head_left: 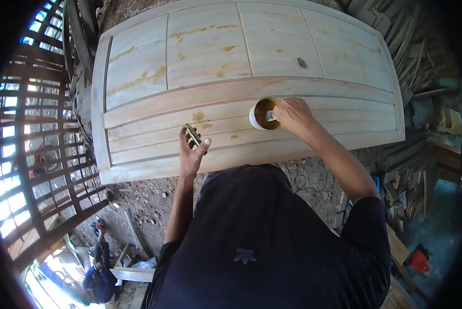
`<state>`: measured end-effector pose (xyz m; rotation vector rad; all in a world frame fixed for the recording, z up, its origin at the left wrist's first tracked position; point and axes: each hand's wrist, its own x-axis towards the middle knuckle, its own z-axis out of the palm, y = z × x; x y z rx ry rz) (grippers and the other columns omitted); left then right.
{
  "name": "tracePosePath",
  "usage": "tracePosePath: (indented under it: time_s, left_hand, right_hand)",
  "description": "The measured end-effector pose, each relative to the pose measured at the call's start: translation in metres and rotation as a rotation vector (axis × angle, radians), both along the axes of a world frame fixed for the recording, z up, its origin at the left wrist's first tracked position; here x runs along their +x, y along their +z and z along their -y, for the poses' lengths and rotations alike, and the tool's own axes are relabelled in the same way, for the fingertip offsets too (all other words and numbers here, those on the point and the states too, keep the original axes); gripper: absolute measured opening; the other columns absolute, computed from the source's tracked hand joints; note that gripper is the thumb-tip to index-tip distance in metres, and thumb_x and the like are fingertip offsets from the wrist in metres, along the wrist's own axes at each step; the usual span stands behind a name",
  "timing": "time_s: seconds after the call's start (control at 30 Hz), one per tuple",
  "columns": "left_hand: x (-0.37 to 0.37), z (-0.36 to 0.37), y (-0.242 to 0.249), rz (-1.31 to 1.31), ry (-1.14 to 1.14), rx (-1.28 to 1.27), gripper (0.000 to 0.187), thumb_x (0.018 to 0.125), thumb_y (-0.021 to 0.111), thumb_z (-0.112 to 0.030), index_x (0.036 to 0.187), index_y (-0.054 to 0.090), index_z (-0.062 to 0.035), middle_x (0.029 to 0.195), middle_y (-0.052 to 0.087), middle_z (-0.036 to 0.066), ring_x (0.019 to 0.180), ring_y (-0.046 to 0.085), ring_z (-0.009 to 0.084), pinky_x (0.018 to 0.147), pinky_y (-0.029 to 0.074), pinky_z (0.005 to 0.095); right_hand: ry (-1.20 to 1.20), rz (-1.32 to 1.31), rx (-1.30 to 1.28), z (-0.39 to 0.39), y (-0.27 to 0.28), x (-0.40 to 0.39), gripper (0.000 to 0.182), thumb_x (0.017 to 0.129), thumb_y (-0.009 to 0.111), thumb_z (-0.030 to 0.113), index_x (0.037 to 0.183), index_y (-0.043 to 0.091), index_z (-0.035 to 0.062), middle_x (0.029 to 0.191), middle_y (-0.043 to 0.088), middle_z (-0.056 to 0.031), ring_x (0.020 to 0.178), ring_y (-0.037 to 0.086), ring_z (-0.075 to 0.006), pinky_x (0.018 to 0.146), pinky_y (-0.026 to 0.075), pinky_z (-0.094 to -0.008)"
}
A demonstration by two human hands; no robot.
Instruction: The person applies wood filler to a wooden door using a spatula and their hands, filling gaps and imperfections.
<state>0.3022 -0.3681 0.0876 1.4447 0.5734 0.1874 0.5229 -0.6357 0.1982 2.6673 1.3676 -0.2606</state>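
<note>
A pale wooden panel door (205, 56) lies flat in front of me, with yellow-brown filler smears on its boards. My left hand (192, 154) is raised over its near part, gripping a thin flat piece (193, 135) with a yellowish edge, seen nearly side-on. On the door stands a white open can (252, 118), brownish-yellow inside. My right hand (294, 116) is closed at the can's right rim, holding a small pale flat-bladed tool (270, 116) whose end reaches into the can. The tool's handle is hidden by the fingers.
A small dark reddish object (301, 63) lies on the far half of the door. Stacked wood strips (406, 56) crowd the right side. A wooden lattice wall (40, 118) stands at left. Another person (101, 278) is at lower left, near a pale plank (133, 274).
</note>
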Motion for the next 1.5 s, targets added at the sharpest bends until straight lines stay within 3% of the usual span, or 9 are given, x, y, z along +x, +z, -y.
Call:
tracePosePath:
  time_s: [0.07,0.57,0.63,0.77,0.9,0.97,1.17,1.23,1.5]
  left_hand:
    - [-0.018,-0.005,-0.001,-0.027,0.037,-0.012,0.104,0.085,0.087,-0.043,0.158,0.026,-0.0013,0.149,0.045,0.025,0.132,0.054,0.0356,0.1,0.054,0.048]
    - [-0.037,-0.017,0.001,-0.037,0.107,0.023,0.104,0.084,0.087,-0.046,0.159,0.027,-0.0049,0.151,0.044,0.025,0.134,0.053,0.038,0.098,0.056,0.0486]
    - [-0.036,-0.016,-0.001,-0.029,0.086,0.018,0.104,0.084,0.087,-0.046,0.159,0.027,-0.0054,0.15,0.044,0.025,0.133,0.054,0.0367,0.096,0.057,0.0478]
    - [-0.034,-0.011,-0.001,-0.025,0.052,0.016,0.105,0.084,0.087,-0.047,0.159,0.026,-0.0047,0.148,0.045,0.024,0.129,0.055,0.0345,0.095,0.057,0.0463]
    - [-0.03,-0.009,0.0,-0.032,-0.003,0.025,0.107,0.083,0.087,-0.049,0.159,0.027,-0.0029,0.146,0.046,0.023,0.124,0.057,0.0322,0.092,0.058,0.0439]
    - [-0.026,-0.007,0.001,-0.013,-0.022,0.038,0.107,0.083,0.088,-0.049,0.158,0.027,-0.0021,0.146,0.046,0.024,0.121,0.058,0.0318,0.09,0.059,0.0432]
    - [-0.008,0.001,0.014,-0.038,-0.162,0.099,0.112,0.078,0.092,-0.048,0.157,0.028,0.001,0.14,0.051,0.024,0.115,0.062,0.0306,0.089,0.059,0.0421]
    - [0.007,0.011,0.024,-0.047,-0.282,0.157,0.116,0.075,0.094,-0.049,0.157,0.029,0.0017,0.137,0.054,0.024,0.118,0.062,0.0275,0.092,0.058,0.041]
    - [0.1,0.087,0.066,0.17,-0.639,0.818,0.126,0.062,0.097,-0.048,0.159,0.029,-0.0044,0.152,0.045,0.027,0.14,0.048,0.0437,0.114,0.045,0.0525]
  right_hand:
    - [0.026,-0.007,-0.017,-0.007,-0.005,0.001,0.009,0.081,0.068,0.007,0.076,0.074,0.0039,0.08,0.074,-0.0173,0.079,0.075,-0.0334,0.069,0.059,-0.0452]
    - [-0.034,-0.324,-0.195,0.012,0.008,0.023,0.015,0.084,0.062,0.004,0.089,0.075,-0.0013,0.083,0.075,-0.0201,0.075,0.074,-0.034,0.069,0.058,-0.0455]
    - [-0.4,-0.707,0.06,0.022,0.031,0.024,0.02,0.09,0.061,0.009,0.099,0.077,-0.0007,0.081,0.075,-0.0178,0.074,0.074,-0.0284,0.071,0.057,-0.0418]
    - [-0.577,-0.792,0.19,0.054,0.036,0.008,0.021,0.095,0.065,0.013,0.106,0.077,0.0011,0.08,0.074,-0.0175,0.069,0.07,-0.0224,0.07,0.056,-0.0382]
    - [-0.379,-0.62,0.506,0.087,-0.017,-0.02,0.027,0.094,0.072,0.014,0.119,0.075,0.0057,0.087,0.075,-0.0156,0.075,0.068,-0.0229,0.074,0.056,-0.038]
    - [-0.231,-0.117,0.66,0.08,-0.028,-0.043,0.031,0.092,0.072,0.008,0.122,0.074,0.0097,0.096,0.073,-0.0134,0.086,0.068,-0.0291,0.08,0.056,-0.0402]
    - [-0.263,0.36,0.783,0.068,-0.076,-0.079,0.049,0.07,0.067,-0.009,0.116,0.075,0.0093,0.098,0.071,-0.0068,0.09,0.067,-0.0296,0.082,0.057,-0.0432]
    - [-0.338,0.327,0.813,0.065,-0.076,-0.086,0.037,0.08,0.07,-0.007,0.113,0.075,0.0074,0.1,0.072,-0.009,0.091,0.067,-0.0343,0.082,0.056,-0.0454]
    - [-0.837,-0.244,1.333,0.056,-0.045,-0.136,0.038,0.092,0.074,0.002,0.13,0.068,0.0007,0.104,0.065,-0.0056,0.084,0.061,-0.0086,0.069,0.051,-0.0213]
